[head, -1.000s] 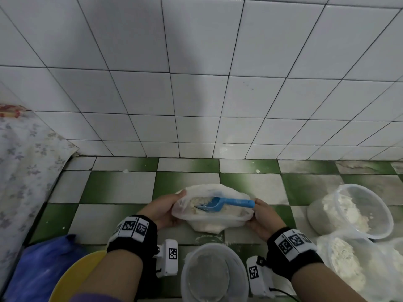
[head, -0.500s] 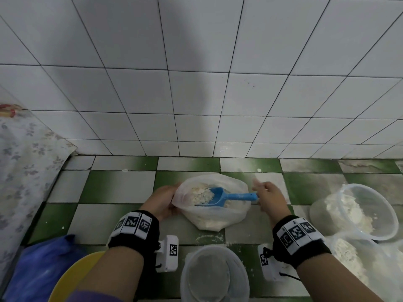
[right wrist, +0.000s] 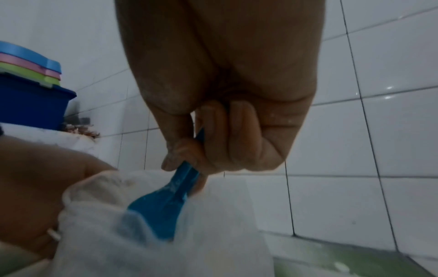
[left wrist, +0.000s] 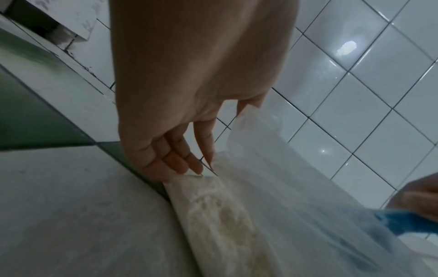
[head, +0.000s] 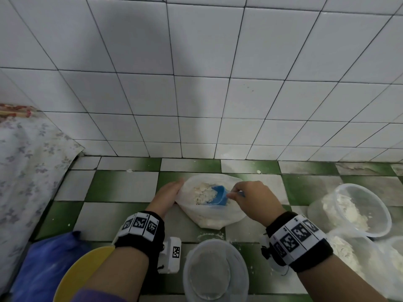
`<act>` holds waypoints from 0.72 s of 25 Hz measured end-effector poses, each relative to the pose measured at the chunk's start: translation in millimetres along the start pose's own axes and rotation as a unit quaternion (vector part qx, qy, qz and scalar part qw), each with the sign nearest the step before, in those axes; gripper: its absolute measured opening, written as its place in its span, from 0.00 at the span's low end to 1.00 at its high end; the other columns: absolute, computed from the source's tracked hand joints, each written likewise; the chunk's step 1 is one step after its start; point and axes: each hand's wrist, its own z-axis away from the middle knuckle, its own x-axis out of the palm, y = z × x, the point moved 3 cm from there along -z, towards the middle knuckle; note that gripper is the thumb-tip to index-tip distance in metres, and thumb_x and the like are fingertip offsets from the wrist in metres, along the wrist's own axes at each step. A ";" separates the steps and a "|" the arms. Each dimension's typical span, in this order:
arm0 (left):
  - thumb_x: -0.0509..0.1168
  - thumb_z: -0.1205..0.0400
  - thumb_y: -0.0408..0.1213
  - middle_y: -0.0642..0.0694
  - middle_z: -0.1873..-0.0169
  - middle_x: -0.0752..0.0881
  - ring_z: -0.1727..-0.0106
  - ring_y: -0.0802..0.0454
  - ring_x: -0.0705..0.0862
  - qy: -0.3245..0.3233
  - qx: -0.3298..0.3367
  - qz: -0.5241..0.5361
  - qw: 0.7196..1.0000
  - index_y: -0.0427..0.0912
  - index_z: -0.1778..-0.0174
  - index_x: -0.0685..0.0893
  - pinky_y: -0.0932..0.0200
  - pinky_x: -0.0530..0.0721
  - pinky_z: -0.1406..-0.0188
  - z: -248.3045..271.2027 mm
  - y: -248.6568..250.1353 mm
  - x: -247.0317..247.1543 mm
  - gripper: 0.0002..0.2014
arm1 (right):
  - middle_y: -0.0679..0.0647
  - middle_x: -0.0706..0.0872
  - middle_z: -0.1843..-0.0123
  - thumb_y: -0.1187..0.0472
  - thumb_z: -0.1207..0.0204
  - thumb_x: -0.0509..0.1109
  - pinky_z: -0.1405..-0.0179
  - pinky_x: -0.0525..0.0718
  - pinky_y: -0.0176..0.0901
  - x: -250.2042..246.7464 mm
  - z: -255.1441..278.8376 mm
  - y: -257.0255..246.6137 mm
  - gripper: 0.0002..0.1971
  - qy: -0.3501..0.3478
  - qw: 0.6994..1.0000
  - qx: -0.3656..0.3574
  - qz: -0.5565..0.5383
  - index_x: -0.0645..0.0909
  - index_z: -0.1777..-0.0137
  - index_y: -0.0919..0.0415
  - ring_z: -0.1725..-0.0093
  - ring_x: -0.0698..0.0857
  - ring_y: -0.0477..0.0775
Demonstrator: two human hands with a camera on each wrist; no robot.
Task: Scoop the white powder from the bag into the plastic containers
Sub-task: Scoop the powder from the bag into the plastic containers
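Right hand (head: 254, 201) clamped around the handle of the blue scoop (head: 219, 196), whose bowl sits down in the white powder (head: 201, 192) inside the clear plastic bag (head: 209, 214) on the green-and-white floor tiles (head: 122, 186). Left hand (head: 166, 196), fingers straight and relaxed, rests against the bag's left edge. An empty plastic container (head: 214, 272) sits just in front; powder-filled containers (head: 357, 209) to the right.

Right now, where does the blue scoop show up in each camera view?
Head: blue scoop at lower centre, inside the bag.
Left wrist: only part of it, at the right edge, behind the bag's plastic.
Right wrist: centre, handle gripped by the right hand.
Shared landmark: the bag.
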 end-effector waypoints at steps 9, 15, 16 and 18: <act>0.56 0.13 0.52 0.43 0.48 0.89 0.45 0.48 0.85 -0.023 0.009 0.013 1.000 0.44 0.53 0.87 0.48 0.79 0.32 6.9 -2.9 1.3 0.19 | 0.51 0.80 0.58 0.57 0.19 0.61 0.68 0.72 0.43 -30.0 21.8 2.2 0.06 0.087 0.963 -0.022 0.253 0.77 0.46 0.54 0.61 0.80 0.55; 0.55 0.12 0.51 0.41 0.43 0.88 0.39 0.46 0.85 -0.061 -0.006 0.051 0.997 0.36 0.38 0.85 0.49 0.78 0.30 10.2 -3.8 4.7 0.23 | 0.52 0.86 0.55 0.50 0.18 0.61 0.64 0.75 0.43 -31.3 14.1 26.4 0.10 0.083 0.987 -0.028 0.135 0.80 0.49 0.54 0.56 0.83 0.57; 0.56 0.12 0.50 0.41 0.44 0.89 0.41 0.46 0.85 -0.064 -0.006 0.057 0.996 0.36 0.39 0.85 0.50 0.79 0.32 10.5 -3.9 5.8 0.22 | 0.52 0.86 0.57 0.49 0.19 0.62 0.66 0.72 0.42 -33.2 15.1 28.0 0.10 0.090 0.987 -0.030 0.131 0.80 0.49 0.54 0.58 0.83 0.56; 0.57 0.12 0.48 0.40 0.47 0.89 0.45 0.46 0.86 -0.063 -0.002 0.076 0.995 0.35 0.41 0.86 0.51 0.80 0.36 12.1 -2.6 6.6 0.21 | 0.51 0.82 0.63 0.50 0.19 0.63 0.68 0.70 0.41 -36.7 17.6 27.2 0.09 0.105 0.986 -0.036 0.125 0.80 0.50 0.54 0.62 0.80 0.55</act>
